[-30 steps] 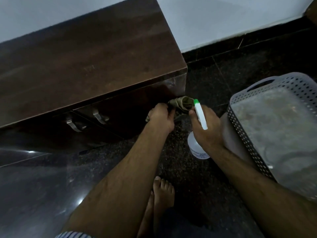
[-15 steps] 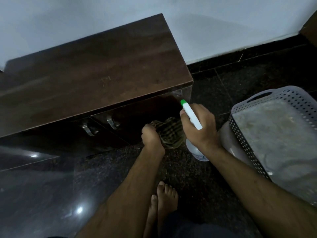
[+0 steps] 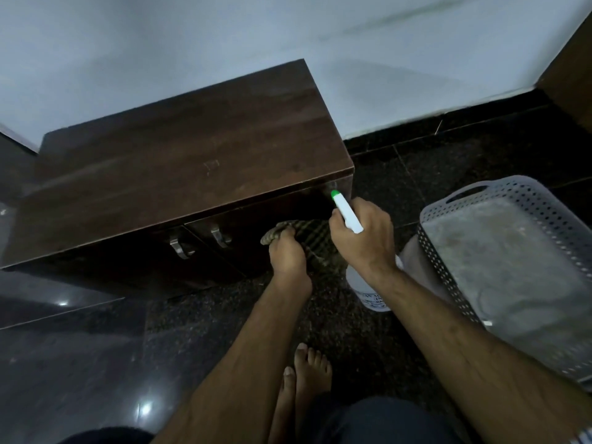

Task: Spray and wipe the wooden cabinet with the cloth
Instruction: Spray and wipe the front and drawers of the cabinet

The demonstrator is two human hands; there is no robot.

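Observation:
A low dark wooden cabinet point(image 3: 179, 165) stands against the white wall, with two metal handles point(image 3: 198, 243) on its front. My left hand point(image 3: 286, 254) grips a checked cloth point(image 3: 309, 233) and holds it against the cabinet's front, near the right end. My right hand point(image 3: 362, 238) is curled round a white spray bottle point(image 3: 347, 214) with a green nozzle tip. The nozzle points at the cabinet's upper right front corner. The bottle's body point(image 3: 373, 298) shows below my wrist.
A grey perforated plastic basket point(image 3: 499, 248) holding a pale folded cloth stands on the dark glossy floor point(image 3: 80, 363) to the right. My bare feet point(image 3: 304, 376) are below the hands. A dark wooden panel point(image 3: 573, 78) rises at the far right.
My left hand has brought the cloth up from the floor beside the cabinet's right corner onto the front. The spray bottle stays in my right hand. The camera has tilted upward.

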